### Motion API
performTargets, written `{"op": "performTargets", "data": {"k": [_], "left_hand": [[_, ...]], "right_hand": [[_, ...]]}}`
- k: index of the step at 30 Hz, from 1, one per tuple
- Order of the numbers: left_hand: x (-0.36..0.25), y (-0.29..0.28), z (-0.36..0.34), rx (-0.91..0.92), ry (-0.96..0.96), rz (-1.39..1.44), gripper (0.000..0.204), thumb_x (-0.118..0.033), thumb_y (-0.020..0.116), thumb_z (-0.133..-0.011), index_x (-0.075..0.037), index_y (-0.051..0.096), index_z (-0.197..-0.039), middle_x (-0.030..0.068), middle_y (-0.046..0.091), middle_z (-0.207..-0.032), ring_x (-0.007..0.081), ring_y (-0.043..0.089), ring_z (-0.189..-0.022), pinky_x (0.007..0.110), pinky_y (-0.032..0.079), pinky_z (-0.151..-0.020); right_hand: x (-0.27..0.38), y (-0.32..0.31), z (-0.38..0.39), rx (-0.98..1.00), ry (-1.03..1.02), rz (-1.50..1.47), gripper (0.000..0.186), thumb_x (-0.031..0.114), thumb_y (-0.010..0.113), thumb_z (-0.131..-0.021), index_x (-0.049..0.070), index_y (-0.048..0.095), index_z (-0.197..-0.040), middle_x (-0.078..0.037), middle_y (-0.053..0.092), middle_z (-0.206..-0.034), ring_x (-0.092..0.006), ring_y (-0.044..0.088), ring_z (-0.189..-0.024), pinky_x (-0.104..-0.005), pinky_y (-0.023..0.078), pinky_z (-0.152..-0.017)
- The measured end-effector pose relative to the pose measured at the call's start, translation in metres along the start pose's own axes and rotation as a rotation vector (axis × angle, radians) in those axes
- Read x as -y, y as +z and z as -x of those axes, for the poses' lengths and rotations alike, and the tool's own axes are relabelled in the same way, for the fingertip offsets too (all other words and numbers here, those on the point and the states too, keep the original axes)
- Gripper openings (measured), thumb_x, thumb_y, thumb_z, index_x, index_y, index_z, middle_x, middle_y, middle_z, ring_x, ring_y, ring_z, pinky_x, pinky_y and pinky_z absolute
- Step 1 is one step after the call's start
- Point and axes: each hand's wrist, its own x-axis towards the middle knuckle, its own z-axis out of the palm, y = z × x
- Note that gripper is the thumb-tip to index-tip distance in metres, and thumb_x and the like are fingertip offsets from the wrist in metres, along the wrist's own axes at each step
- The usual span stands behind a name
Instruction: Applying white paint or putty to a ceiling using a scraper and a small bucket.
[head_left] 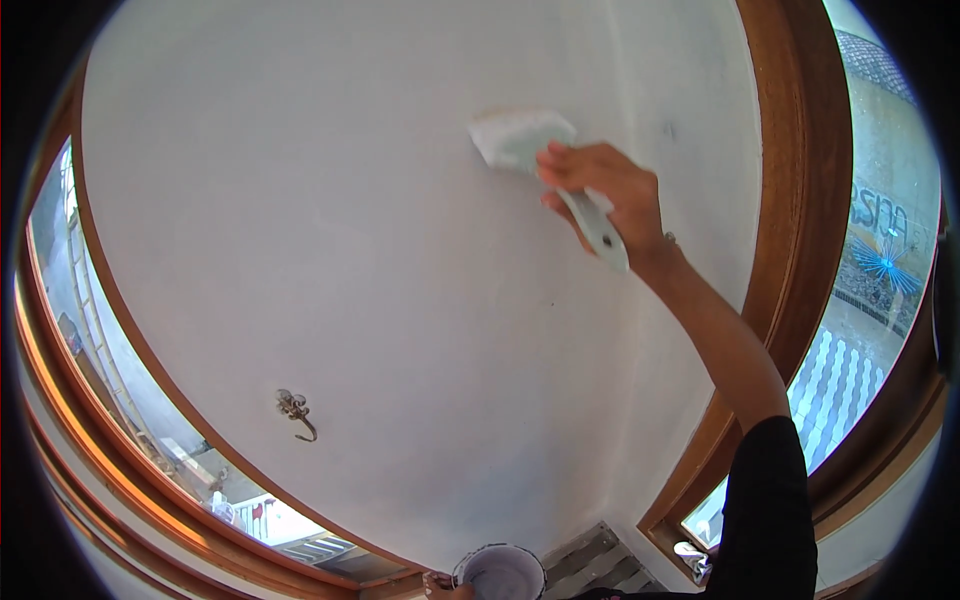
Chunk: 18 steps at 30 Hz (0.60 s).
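Note:
My right hand (622,192) grips the pale handle of a wide paintbrush (522,138), fingers wrapped round it near the bristles. The brush's white bristle end is at the wall (350,220), up and to the left of the hand; whether it presses on the surface is hard to tell. Down at the lower edge, my left hand (450,591) holds a round paint bucket (500,553) by its side, with only a few fingers showing. Inside the bucket the surface looks pale grey-white. The rest of the left hand and arm is cut off.
A metal hook (293,405) sticks out of the wall at lower left. Brown wooden window frames (800,180) bound the wall on both sides. Below right lies a grey patterned floor (605,560). Through the left window a ladder (95,320) is visible.

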Motion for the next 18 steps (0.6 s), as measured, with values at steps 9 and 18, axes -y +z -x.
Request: {"op": "performTargets", "data": {"k": [9, 18], "left_hand": [[0.025, 0.012, -0.021, 0.055, -0.022, 0.102, 0.049, 0.008, 0.062, -0.046, -0.007, 0.044, -0.089, 0.0001, 0.043, -0.079, 0.0122, 0.047, -0.065, 0.027, 0.039, -0.052], [0.017, 0.003, 0.001, 0.013, -0.098, 0.190, 0.049, 0.010, 0.061, -0.046, -0.007, 0.046, -0.090, 0.0010, 0.047, -0.078, 0.0131, 0.050, -0.065, 0.027, 0.040, -0.054]], "right_hand": [[0.036, -0.035, 0.024, 0.262, -0.010, 0.012, 0.024, -0.004, 0.079, -0.076, 0.003, 0.074, -0.098, -0.010, 0.074, -0.105, -0.0244, 0.071, -0.098, -0.0327, 0.060, -0.079], [0.002, -0.015, -0.043, 0.113, -0.183, 0.046, 0.022, -0.007, 0.077, -0.075, 0.004, 0.074, -0.094, -0.010, 0.075, -0.097, -0.0239, 0.072, -0.087, -0.0293, 0.060, -0.072]]}}
